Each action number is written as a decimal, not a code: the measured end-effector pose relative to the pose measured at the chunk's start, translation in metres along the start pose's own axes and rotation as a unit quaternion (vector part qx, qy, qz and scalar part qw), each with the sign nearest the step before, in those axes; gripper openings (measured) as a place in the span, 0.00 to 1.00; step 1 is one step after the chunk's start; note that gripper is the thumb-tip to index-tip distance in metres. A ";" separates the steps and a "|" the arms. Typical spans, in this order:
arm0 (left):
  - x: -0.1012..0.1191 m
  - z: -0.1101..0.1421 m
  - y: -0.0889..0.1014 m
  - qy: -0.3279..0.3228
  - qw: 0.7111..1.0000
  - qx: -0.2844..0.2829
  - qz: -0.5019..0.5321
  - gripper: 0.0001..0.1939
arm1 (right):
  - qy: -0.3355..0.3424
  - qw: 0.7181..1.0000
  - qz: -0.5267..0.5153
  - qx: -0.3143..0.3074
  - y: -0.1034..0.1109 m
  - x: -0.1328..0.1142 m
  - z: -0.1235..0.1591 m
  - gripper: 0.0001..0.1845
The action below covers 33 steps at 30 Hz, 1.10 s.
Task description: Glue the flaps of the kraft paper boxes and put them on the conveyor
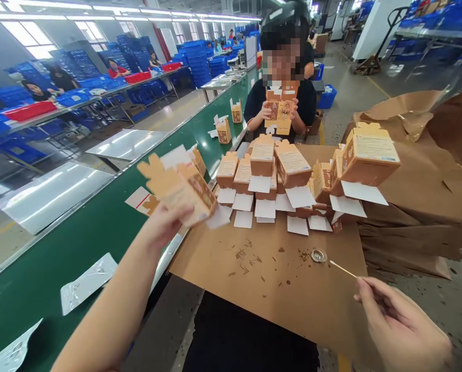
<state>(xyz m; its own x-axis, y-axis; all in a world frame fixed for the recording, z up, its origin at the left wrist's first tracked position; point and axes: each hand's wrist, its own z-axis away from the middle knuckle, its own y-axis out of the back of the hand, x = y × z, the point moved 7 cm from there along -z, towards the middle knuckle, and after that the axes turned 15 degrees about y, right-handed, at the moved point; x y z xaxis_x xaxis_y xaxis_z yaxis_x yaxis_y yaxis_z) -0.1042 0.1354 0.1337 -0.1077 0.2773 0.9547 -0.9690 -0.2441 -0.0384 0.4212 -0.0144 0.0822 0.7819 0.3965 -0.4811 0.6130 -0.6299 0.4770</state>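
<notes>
My left hand (168,221) grips an orange-brown cardboard box (188,194) with its flaps standing open, held up over the edge between the green conveyor belt and the brown tabletop. The box is a little smeared by motion. Pinched in my right hand (399,318), at the right edge of the tabletop, is a cotton swab (343,268). Its white tip points left, close to a small clear round dish (318,255) but apart from it. Dark stains and scraps lie left of the dish. Behind these, several similar boxes (293,160) are stacked with white flaps hanging out.
A green conveyor belt (79,248) runs along the left, carrying silvery plastic bags (87,284) and a few boxes (223,130). Across the brown-covered tabletop (332,299) a co-worker (250,103) holds a flattened box. Crumpled brown paper (417,206) covers the right side.
</notes>
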 end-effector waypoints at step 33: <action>-0.182 0.063 -0.103 0.124 0.988 -0.078 -0.041 0.38 | 0.064 0.972 -0.177 -0.143 -0.106 -0.087 0.035 0.14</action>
<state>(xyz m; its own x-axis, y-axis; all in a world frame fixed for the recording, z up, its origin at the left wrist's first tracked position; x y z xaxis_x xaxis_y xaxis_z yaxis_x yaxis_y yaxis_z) 0.0290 0.0518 -0.0178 -0.0591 0.5142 0.8556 -0.9971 -0.0707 -0.0264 0.2844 -0.0052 0.0478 0.5121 0.6455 -0.5667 0.8388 -0.2338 0.4916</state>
